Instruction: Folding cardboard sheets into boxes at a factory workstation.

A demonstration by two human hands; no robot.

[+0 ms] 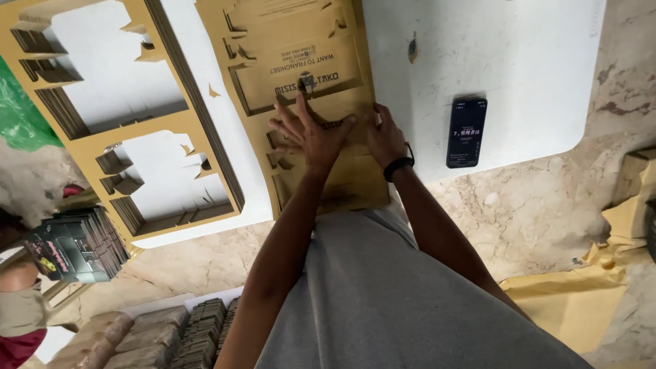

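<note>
At the far left a stack of dark printed flat cartons (72, 246) sits on a low surface, and below it bundles of folded cardboard (174, 335) lie on the floor. On the white worktop (519, 61) just to the right rests a pile of punched-out brown cardboard frames (102, 147), their windows open to the white surface underneath.

Next comes the stack of die-cut cardboard sheets (301, 82), lying flat near the front edge of the worktop and reaching away from the person. The left hand (307, 133) lies on the top sheet with its fingers spread wide and flat; its grip is open and closes on nothing, it only bears down. Just beside it the right hand (384, 140), a dark band at the wrist, rests on the same sheet with fingers bent at the cut line; whether its grip pinches a cardboard edge I cannot tell.

Judging by this, pressing goes best with the flat palm close to the perforation, so the sheet stays down while the other hand works along the cut rather than tearing across it.

Further right a dark phone (467, 132) lies face up, well apart from the sheets.
</note>
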